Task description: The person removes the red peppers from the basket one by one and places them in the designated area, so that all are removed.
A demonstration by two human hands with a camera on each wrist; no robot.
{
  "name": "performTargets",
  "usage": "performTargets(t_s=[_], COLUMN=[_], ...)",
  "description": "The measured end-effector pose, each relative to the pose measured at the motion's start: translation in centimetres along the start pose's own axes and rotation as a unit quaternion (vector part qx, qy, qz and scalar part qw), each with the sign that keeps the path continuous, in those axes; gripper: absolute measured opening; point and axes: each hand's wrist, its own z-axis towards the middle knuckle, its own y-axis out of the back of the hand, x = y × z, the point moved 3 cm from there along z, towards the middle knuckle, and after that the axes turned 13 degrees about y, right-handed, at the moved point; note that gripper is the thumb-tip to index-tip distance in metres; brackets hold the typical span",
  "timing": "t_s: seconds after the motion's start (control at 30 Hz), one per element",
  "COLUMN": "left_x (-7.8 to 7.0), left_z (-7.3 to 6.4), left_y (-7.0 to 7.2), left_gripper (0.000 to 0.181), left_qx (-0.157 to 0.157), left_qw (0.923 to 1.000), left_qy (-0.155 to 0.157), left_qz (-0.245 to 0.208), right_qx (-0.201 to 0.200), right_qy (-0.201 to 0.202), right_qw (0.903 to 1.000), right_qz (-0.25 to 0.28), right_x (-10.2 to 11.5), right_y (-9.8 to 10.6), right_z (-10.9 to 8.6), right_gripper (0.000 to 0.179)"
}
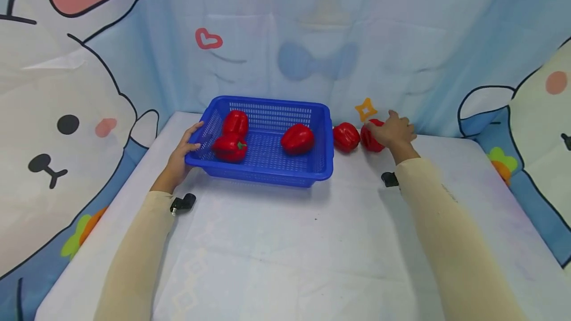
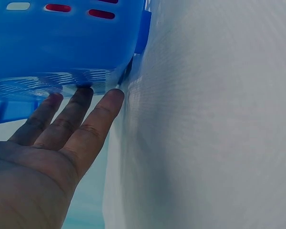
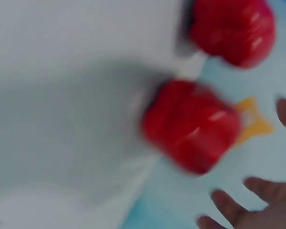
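A blue plastic basket (image 1: 267, 175) stands at the back of the table with three red bell peppers inside. Two of these, an upper pepper (image 1: 235, 123) and a lower pepper (image 1: 229, 148) with a green stem, touch at its left; the third pepper (image 1: 297, 139) lies to the right. My left hand (image 1: 179, 160) rests on the basket's left side, its fingers (image 2: 102, 112) extended against the wall. Outside the basket, one bell pepper (image 1: 346, 137) lies near its right side. My right hand (image 1: 394, 130) is spread beside another bell pepper (image 3: 190, 126), with a gap between them in the right wrist view.
A white cloth covers the table (image 1: 285, 241). Directly behind hangs a light blue printed curtain (image 1: 250, 24), which also runs along both sides. Small black cameras (image 1: 183, 203) sit at both wrists.
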Motion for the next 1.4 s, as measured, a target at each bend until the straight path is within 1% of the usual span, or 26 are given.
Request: performTargets(t_s=[0.07,0.1,0.17,0.27,0.33,0.4,0.43,0.5,0.53,0.67,0.73,0.87,0.97,1.03,1.17,1.27,1.4], left_x=[0.0,0.0,-0.1,-0.2,-0.1,0.0,0.1,0.1,0.2,0.2,0.2,0.1,0.1,0.1,0.2,0.2,0.2], left_z=[-0.1,-0.1,-0.2,-0.2,-0.2,-0.2,-0.2,-0.2,-0.2,-0.2,-0.1,0.0,0.1,0.2,0.1,0.2,0.2], left_y=[0.1,0.1,0.1,0.1,0.1,0.0,0.1,0.2,0.2,0.2,0.2,0.1,0.0,0.0,0.1,0.2,0.1], left_gripper=[0.063,0.063,0.063,0.063,0.063,0.063,0.063,0.063,0.063,0.063,0.063,0.064,0.064,0.064,0.064,0.064,0.064], left_qx=[-0.003,-0.005,-0.005,-0.005,-0.005,-0.007,-0.007,-0.009,-0.01,-0.004,0.0,0.002,-0.001,-0.001,-0.001,0.0,0.002], left_qw=[1.0,1.0,1.0,1.0,1.0,1.0,0.9999,0.9999,0.9999,1.0,1.0,1.0,0.9999,0.9999,1.0,1.0,1.0], left_qy=[0.0,0.0,-0.001,-0.001,0.001,0.004,0.004,0.004,0.005,-0.003,-0.006,-0.009,-0.008,-0.008,-0.005,-0.003,-0.003], left_qz=[0.0,0.003,0.003,0.004,0.004,0.006,0.006,0.006,0.007,0.0,-0.002,0.002,0.006,0.007,0.005,0.006,0.006], right_qx=[-0.037,-0.042,-0.03,0.023,0.07,0.113,0.133,0.172,0.186,0.224,0.23,0.22,0.214,0.218,0.217,0.191,0.15], right_qy=[0.025,0.042,0.078,0.121,0.134,0.142,0.143,0.145,0.147,0.131,0.129,0.127,0.124,0.132,0.17,0.196,0.218], right_qw=[0.9989,0.9982,0.9965,0.992,0.9872,0.9813,0.9786,0.9725,0.9702,0.9657,0.9647,0.9671,0.9688,0.9669,0.9605,0.9599,0.9592], right_qz=[-0.012,-0.011,0.003,0.023,0.052,0.064,0.065,0.061,0.05,0.013,-0.001,-0.019,-0.02,-0.006,0.035,0.062,0.101], right_x=[2.4,3.8,6.5,10.3,12.5,14.2,15.1,16.4,17.0,18.5,19.0,19.8,20.2,20.4,20.7,20.6,19.9], right_y=[0.4,0.5,0.7,0.5,0.0,-0.6,-1.0,-1.7,-2.0,-3.2,-3.5,-4.1,-4.9,-5.7,-7.3,-7.7,-8.1], right_z=[-0.1,-0.2,-0.5,-1.5,-2.1,-2.7,-2.9,-3.1,-3.2,-3.2,-3.1,-2.8,-2.3,-2.0,-1.6,-1.6,-1.3], right_gripper=[0.088,0.085,0.082,0.08,0.079,0.078,0.078,0.069,0.065,0.048,0.049,0.053,0.062,0.072,0.091,0.09,0.078])
